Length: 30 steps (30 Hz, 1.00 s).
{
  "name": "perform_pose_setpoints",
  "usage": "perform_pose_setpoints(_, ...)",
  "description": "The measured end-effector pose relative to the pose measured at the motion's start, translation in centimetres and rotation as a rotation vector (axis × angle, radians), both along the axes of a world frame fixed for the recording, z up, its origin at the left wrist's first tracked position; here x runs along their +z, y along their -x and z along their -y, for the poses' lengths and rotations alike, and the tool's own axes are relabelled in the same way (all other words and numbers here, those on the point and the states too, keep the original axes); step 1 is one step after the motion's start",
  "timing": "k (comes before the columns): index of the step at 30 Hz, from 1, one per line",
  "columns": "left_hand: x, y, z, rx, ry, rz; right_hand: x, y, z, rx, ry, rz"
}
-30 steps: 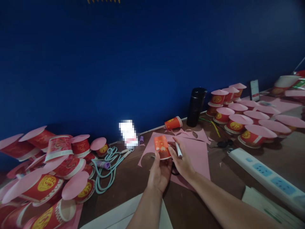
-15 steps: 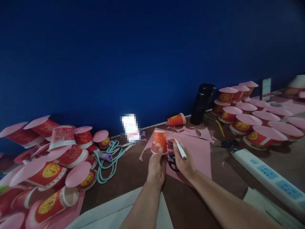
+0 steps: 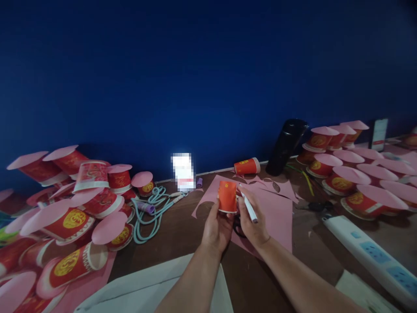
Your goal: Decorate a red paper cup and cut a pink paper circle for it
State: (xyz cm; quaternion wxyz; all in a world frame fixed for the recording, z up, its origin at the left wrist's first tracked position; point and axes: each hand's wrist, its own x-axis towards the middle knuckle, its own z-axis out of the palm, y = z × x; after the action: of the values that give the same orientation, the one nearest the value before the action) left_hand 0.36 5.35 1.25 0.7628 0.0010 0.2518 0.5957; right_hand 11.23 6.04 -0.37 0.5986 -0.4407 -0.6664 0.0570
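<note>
An orange-red paper cup (image 3: 227, 196) is held up over the table by my left hand (image 3: 217, 230), whose fingers wrap round its lower part. My right hand (image 3: 254, 217) is closed on a white marker pen (image 3: 248, 203), its tail pointing down toward me. The fingertips of that hand are close beside the cup's right side; whether they touch it is hard to tell. Beneath both hands lies a pink paper sheet (image 3: 276, 217) with round cut-outs along its edges. Dark-handled scissors (image 3: 239, 229) on the sheet are mostly hidden behind my right hand.
Red cups topped with pink discs crowd the left (image 3: 73, 219) and right (image 3: 350, 180). Further back are stacked orange cups (image 3: 246, 166), a black bottle (image 3: 286, 145) and a bright phone (image 3: 183, 171). A blue cord (image 3: 138, 232) lies left, a power strip (image 3: 371, 252) right.
The cup has turned in my left hand, so a plainer side with a small yellow mark now shows. Both hands have shifted slightly rightward in view. The view itself has moved a little.
</note>
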Motion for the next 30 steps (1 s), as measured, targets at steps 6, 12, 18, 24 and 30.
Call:
perform_pose_setpoints(6,-0.9,-0.6,0.4,-0.041,-0.074,-0.033,-0.1,-0.1,-0.1,-0.012,0.050,0.031)
perform_pose_setpoints(12,-0.5,-1.0,0.9,-0.074,-0.273,-0.119,0.0,0.0,0.0,-0.008,0.084,0.041)
perform_pose_setpoints(18,-0.3,-0.2,0.5,0.015,-0.154,-0.138,0.3,-0.3,-0.1,-0.042,-0.004,0.026)
perform_pose_setpoints(24,0.0,-0.1,0.4,0.028,-0.145,-0.084,0.7,-0.1,0.7,0.000,-0.056,0.046)
perform_pose_setpoints(30,-0.4,0.1,0.1,0.040,-0.098,-0.056,1.0,0.3,1.5,0.053,-0.084,0.066)
